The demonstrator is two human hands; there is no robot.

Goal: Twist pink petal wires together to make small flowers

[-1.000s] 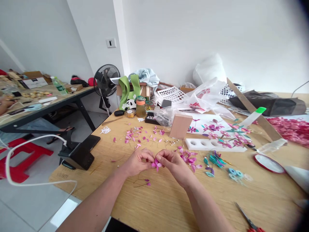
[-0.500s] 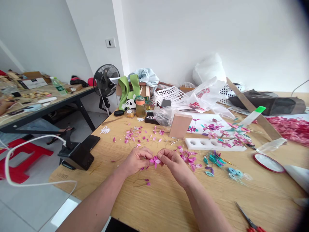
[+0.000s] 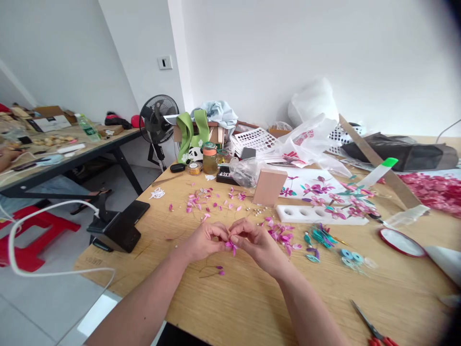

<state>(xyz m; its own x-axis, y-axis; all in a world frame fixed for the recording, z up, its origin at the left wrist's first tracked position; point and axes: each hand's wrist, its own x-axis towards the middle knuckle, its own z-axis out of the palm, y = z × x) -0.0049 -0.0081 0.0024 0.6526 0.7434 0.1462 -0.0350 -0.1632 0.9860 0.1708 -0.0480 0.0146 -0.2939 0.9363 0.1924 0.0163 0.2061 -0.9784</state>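
Between my fingertips, just above the wooden table (image 3: 230, 298), is a small magenta artificial flower (image 3: 231, 246). My left hand (image 3: 208, 240) pinches it from the left side. From the right, my right hand (image 3: 252, 240) closes on it with thumb and index finger, hiding much of the petals. Beside my right hand lies a pile of magenta petals (image 3: 283, 236). Loose pink petals (image 3: 194, 204) and pearl beads (image 3: 257, 211) are scattered beyond my hands. Two wired purple buds (image 3: 219, 270) rest on the table nearer to me.
To the right are teal wired petals (image 3: 320, 236), blue spools (image 3: 351, 258), and red-handled scissors (image 3: 370, 324). A white holder (image 3: 320, 215) with round holes stands behind, near an upright wooden block (image 3: 269, 188). At the left edge sits a black device (image 3: 114, 233) with a white cable.
My hands have drawn closer together, and my right fingers have come over the flower, covering more of it. The things on the table stay where they were.
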